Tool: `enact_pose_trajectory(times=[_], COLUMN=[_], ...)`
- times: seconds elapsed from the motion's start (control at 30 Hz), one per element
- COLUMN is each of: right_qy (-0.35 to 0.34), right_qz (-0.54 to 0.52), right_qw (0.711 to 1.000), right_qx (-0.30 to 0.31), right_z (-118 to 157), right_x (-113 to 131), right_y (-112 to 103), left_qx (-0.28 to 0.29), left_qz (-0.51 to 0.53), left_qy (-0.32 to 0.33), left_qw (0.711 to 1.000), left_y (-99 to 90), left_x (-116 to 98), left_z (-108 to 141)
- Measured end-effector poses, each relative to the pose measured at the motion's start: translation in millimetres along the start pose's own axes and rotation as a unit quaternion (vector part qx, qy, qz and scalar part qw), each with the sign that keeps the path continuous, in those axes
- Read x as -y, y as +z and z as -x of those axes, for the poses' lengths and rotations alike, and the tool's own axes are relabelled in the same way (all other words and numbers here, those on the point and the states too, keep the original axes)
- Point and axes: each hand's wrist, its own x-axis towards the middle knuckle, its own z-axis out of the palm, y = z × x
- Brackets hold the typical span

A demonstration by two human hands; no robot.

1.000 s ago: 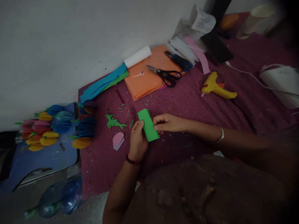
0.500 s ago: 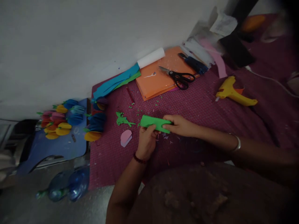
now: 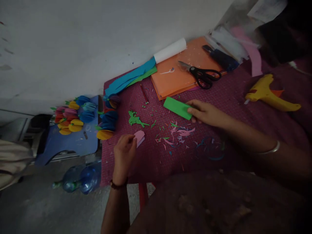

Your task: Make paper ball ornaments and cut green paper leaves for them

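Note:
A folded green strip of craft paper or foam (image 3: pixel 177 108) is in my right hand (image 3: pixel 203 112), whose thumb and fingers pinch its right end above the table. My left hand (image 3: pixel 124 149) is at the left edge of a small stack of rounded pink cutouts (image 3: pixel 139 136), fingers curled and thumb and fingertips closed on that edge. The stack lies on the maroon checked cloth (image 3: pixel 117 169), with a lilac layer showing under the pink. Just beyond it are green scraps (image 3: pixel 136 120). Pink, green and blue trimmings (image 3: pixel 182 131) are scattered between my hands.
Black-handled scissors (image 3: pixel 202 74) and a box cutter (image 3: pixel 220 58) rest on orange sheets (image 3: pixel 168 79). A yellow glue gun (image 3: pixel 270 94) lies right. Blue strips (image 3: pixel 129 79), a white roll (image 3: pixel 170 50) and a red pencil (image 3: pixel 144 93) lie behind. Colourful paper ornaments (image 3: pixel 73 113) sit left, above plastic bottles (image 3: pixel 83 178).
My left hand has let go of the green strip and moved left to the pink cutouts. My right hand keeps the strip, now farther right and higher. The view has shifted.

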Motion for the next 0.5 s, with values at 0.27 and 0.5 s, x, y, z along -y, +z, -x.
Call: enact_pose_trajectory(times=[0.27,0.5], right_qy=[0.021,-0.032], right_qz=[0.081,0.073], right_qw=[0.991,0.99], right_qx=[-0.109,-0.119], right_z=[-6,-3], right_x=[-14,-14], right_y=[-15,-13], left_qx=[0.138,0.093], left_qz=[-0.164,-0.118], left_qy=[0.052,-0.04], left_qw=[0.975,0.988], left_y=[21.4,21.7], left_x=[4,22], left_z=[21,-11])
